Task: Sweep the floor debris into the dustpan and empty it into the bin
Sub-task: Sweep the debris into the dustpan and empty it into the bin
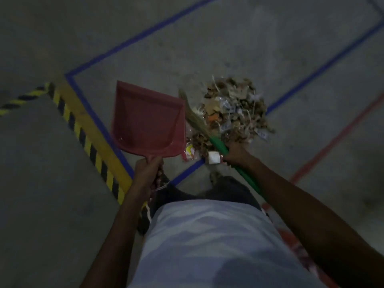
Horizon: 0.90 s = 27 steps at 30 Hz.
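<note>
A red dustpan hangs above the grey floor, its mouth pointing away from me, and my left hand grips its handle from below. My right hand grips the green handle of a broom whose straw bristles run up and left, blurred, between the dustpan and a heap of debris. The heap holds dry leaves, paper scraps and wrappers. A white block and small scraps lie at its near edge. No bin is in view.
Blue tape lines mark boxes on the concrete floor. A yellow and black hazard stripe runs along a raised grey slab on the left. A red line crosses the floor on the right. My legs and light shirt fill the bottom centre.
</note>
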{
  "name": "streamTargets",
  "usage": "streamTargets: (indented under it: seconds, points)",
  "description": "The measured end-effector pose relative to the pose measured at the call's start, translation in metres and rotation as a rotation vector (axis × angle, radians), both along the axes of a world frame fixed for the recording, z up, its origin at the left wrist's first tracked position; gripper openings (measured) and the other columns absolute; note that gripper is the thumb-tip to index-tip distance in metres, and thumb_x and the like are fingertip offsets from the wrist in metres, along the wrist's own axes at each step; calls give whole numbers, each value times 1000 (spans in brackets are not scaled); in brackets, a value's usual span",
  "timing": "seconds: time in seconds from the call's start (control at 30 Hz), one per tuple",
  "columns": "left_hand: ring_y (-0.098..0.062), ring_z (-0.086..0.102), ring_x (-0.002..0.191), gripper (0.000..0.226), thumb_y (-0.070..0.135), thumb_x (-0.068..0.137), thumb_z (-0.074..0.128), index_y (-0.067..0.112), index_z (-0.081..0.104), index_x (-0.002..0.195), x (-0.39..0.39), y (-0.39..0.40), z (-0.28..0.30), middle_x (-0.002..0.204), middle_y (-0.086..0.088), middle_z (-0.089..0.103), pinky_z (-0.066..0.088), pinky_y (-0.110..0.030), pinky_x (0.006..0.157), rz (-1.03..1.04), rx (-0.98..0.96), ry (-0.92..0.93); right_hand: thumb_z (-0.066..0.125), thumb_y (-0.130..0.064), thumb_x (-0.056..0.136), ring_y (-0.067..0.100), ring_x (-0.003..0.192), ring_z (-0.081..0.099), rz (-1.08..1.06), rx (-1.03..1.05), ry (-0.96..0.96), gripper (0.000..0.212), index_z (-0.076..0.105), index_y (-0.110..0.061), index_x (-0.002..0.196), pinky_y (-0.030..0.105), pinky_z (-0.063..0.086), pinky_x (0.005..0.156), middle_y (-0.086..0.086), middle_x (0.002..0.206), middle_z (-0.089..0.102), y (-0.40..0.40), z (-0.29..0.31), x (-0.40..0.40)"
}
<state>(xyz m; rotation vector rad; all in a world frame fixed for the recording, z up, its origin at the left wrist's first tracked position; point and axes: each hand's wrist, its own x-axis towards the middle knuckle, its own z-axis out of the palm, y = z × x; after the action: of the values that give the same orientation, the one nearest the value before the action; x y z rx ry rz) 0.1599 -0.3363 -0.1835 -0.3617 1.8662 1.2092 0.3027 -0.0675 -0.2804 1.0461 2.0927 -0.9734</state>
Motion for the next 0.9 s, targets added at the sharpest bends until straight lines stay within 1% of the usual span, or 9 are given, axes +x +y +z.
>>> streamTargets:
  seconds: [0.07, 0.13, 0.23, 0.33, 0.47, 0.53, 0.63, 0.73, 0.9]
  points:
    - [-13, 33, 34, 37, 11, 94, 57, 14, 48, 59, -29, -7, -7, 45, -1, 39, 28, -18, 38, -89, 8, -22, 67, -11, 81, 31, 86, 67, -7, -2, -54, 40, 60, -2, 119, 34, 52, 65, 15, 97, 65, -23, -2, -3]
    - [-11, 31, 33, 38, 11, 97, 54, 14, 45, 60, -46, -14, -20, 45, 1, 37, 26, -19, 38, -153, 7, -65, 65, -10, 84, 33, 102, 61, 29, -23, -111, 46, 56, -4, 129, 29, 43, 73, 19, 115, 61, -42, -16, 0]
    - [-11, 30, 33, 36, 9, 97, 54, 12, 43, 63, -55, -15, -45, 45, 1, 36, 25, -19, 37, -180, -5, -84, 64, -20, 87, 29, 101, 60, 91, -82, -190, 46, 55, -11, 131, 27, 41, 74, 15, 122, 60, -61, -48, 10]
    - [-12, 32, 33, 33, 10, 96, 55, 9, 45, 65, -54, -11, -77, 46, -2, 39, 24, -20, 36, -152, -53, -54, 63, -31, 87, 30, 106, 60, 200, -66, -261, 53, 48, -19, 137, 37, 51, 86, 11, 126, 57, -66, -81, 13]
    - [-16, 37, 37, 24, 18, 94, 59, 7, 53, 74, -32, -6, -139, 50, -6, 43, 28, -20, 38, -106, -149, -71, 62, -31, 89, 27, 106, 61, 243, -1, -357, 44, 52, -19, 130, 43, 53, 90, 8, 122, 59, -60, -145, 29]
    - [-17, 37, 36, 23, 20, 91, 60, 7, 53, 74, -20, 3, -171, 52, -8, 43, 28, -20, 38, -79, -199, -82, 57, -28, 92, 27, 102, 62, 176, 50, -361, 34, 56, -20, 125, 41, 53, 88, 6, 118, 60, -50, -179, 38]
    - [-17, 39, 39, 29, 23, 91, 62, 11, 51, 67, -5, 24, -226, 51, -6, 44, 31, -22, 42, -9, -198, -80, 49, -25, 95, 29, 99, 62, 110, 186, -330, 31, 52, -19, 126, 38, 48, 77, 9, 117, 57, -28, -234, 49]
    - [-16, 38, 38, 37, 22, 95, 62, 10, 48, 63, 16, 45, -278, 52, -7, 42, 31, -21, 39, 46, -180, -51, 47, -18, 96, 32, 94, 62, 120, 318, -288, 42, 44, -17, 138, 37, 43, 67, 11, 117, 53, -2, -279, 66]
    - [-10, 38, 33, 18, 16, 97, 60, 8, 54, 82, 57, 70, -351, 57, -8, 42, 31, -17, 36, 97, -213, -70, 56, -16, 88, 37, 77, 62, 195, 422, -200, 68, 30, -16, 151, 35, 38, 55, 12, 135, 45, 32, -332, 110]
